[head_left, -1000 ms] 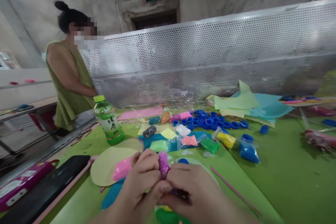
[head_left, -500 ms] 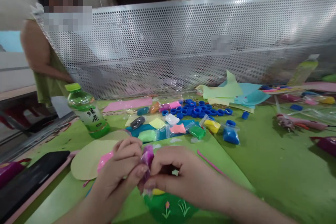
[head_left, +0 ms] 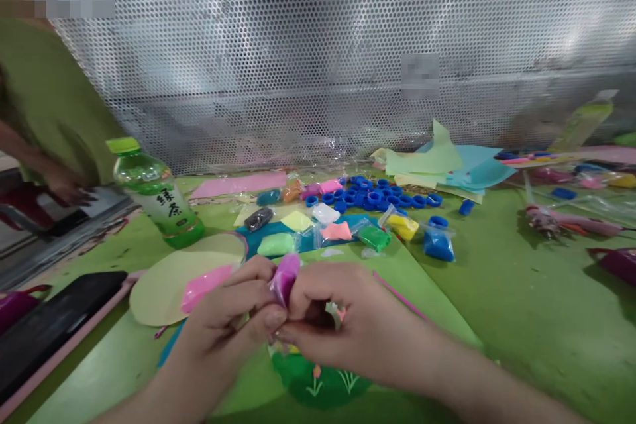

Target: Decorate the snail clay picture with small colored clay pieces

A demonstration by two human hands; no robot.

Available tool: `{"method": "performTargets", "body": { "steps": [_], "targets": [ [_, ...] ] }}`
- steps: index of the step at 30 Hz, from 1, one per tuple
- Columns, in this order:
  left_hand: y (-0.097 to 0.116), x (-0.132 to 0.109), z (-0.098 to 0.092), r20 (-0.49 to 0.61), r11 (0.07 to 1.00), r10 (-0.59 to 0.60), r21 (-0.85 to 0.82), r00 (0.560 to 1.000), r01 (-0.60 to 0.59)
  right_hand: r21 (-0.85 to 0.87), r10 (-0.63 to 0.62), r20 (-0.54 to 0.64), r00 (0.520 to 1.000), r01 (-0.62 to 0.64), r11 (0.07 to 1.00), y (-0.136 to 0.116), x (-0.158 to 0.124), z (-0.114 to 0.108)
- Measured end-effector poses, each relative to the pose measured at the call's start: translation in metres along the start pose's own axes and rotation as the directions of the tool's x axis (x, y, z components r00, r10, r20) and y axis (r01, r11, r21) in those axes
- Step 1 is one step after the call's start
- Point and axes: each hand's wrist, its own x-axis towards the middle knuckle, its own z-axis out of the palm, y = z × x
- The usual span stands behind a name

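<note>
Between my two hands is a small clear bag of purple clay [head_left: 285, 278]. My left hand [head_left: 233, 324] closes round its left side, with the thumb pressed near the bag's lower end. My right hand [head_left: 342, 318] pinches the same bag from the right, thumb and forefinger together. Below them lies a light green sheet [head_left: 422, 298] bearing a dark green clay mound [head_left: 322, 384] with small flowers and grass; my hands hide part of the picture. Left of my left hand, a pink clay packet [head_left: 203, 288] rests on a pale yellow paper oval [head_left: 154, 291].
Behind my hands lie several clay packets, among them green [head_left: 375, 235], yellow [head_left: 403, 225] and blue [head_left: 438, 243], and a heap of blue rings [head_left: 370, 197]. A green tea bottle [head_left: 159, 195] and a black phone [head_left: 59, 324] are at left. A perforated metal panel [head_left: 298, 66] borders the table.
The view has tilted down slightly. The purple bag stands a little higher between my fingers, still held by both hands. At far left the other person has come nearer, an arm now lowered beside the table.
</note>
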Motion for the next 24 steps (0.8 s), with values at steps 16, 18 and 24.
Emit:
{"method": "performTargets", "body": {
  "steps": [16, 18, 24],
  "targets": [
    [-0.001, 0.006, 0.004, -0.075, 0.973, 0.226, 0.064, 0.971, -0.221, -0.114, -0.107, 0.03, 0.994, 0.11, 0.987, 0.0, -0.002, -0.004],
    [-0.005, 0.007, 0.003, -0.033, 0.966, 0.249, 0.076, 0.968, -0.246, -0.251, -0.104, -0.014, 0.995, 0.097, 0.963, -0.001, -0.002, -0.002],
    [-0.006, 0.006, 0.001, -0.019, 0.915, 0.272, 0.316, 0.962, -0.253, -0.677, -0.055, -0.014, 0.998, 0.031, 0.736, -0.003, -0.004, 0.005]
  ]
}}
